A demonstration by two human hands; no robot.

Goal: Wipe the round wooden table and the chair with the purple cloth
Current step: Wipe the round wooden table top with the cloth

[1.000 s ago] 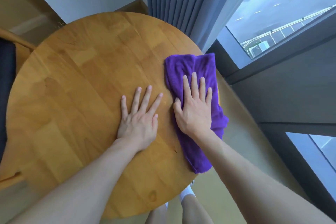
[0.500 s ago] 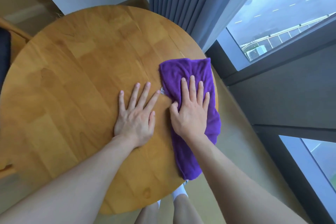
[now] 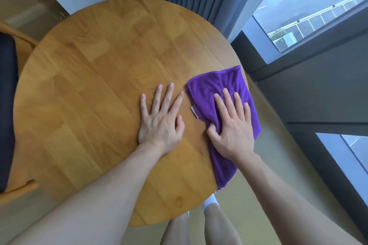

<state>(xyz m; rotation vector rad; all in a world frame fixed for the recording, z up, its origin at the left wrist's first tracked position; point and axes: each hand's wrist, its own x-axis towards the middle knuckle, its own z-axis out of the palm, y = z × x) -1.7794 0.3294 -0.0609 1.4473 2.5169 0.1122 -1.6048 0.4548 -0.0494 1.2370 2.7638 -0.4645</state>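
— Where is the purple cloth [image 3: 215, 93]?
— At the table's [image 3: 99, 85] right edge, my right hand [image 3: 232, 127] pressing it flat; my left hand [image 3: 161, 121] rests flat on bare wood.
— How will it handle?
— Probably soft, light, bunching easily; best pressed mid-cloth.

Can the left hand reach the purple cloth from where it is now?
Probably yes. The left hand lies flat on the table right beside the purple cloth, with only bare wood between. The right hand presses the cloth.
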